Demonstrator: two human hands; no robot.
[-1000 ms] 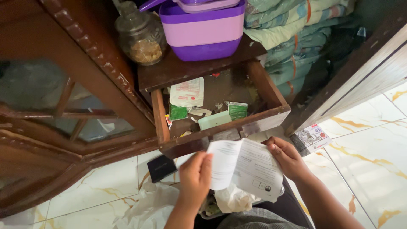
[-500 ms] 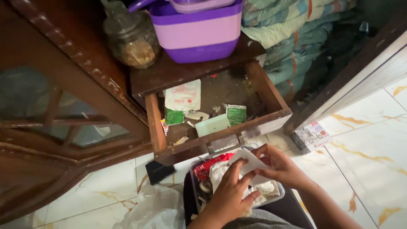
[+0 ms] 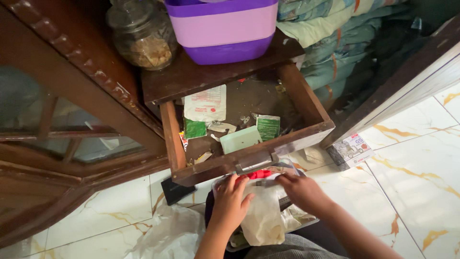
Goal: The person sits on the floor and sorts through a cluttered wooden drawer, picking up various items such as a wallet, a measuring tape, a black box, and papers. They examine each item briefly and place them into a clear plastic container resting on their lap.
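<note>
A clear plastic container [image 3: 306,223] rests on my lap below the open wooden drawer [image 3: 249,163]. It holds a red packet [image 3: 259,174], crumpled wrappers and a whitish folded paper [image 3: 263,219]. My left hand [image 3: 231,202] lies on the left part of that paper, fingers spread and pressing it down. My right hand [image 3: 303,192] reaches into the container from the right, its fingertips curled near the red packet. What they pinch is hidden.
The drawer holds a white sachet [image 3: 207,103], green packets [image 3: 268,126], a pale green box [image 3: 240,139] and scraps. A purple tub [image 3: 224,29] and glass jar [image 3: 142,34] stand above. A black wallet [image 3: 175,191], white plastic bag [image 3: 167,235] and printed booklet [image 3: 353,149] lie on the tiled floor.
The unfolded sheet I held up in both hands was folded and lowered into the container. Both hands now rest down inside it. The view shifted slightly lower.
</note>
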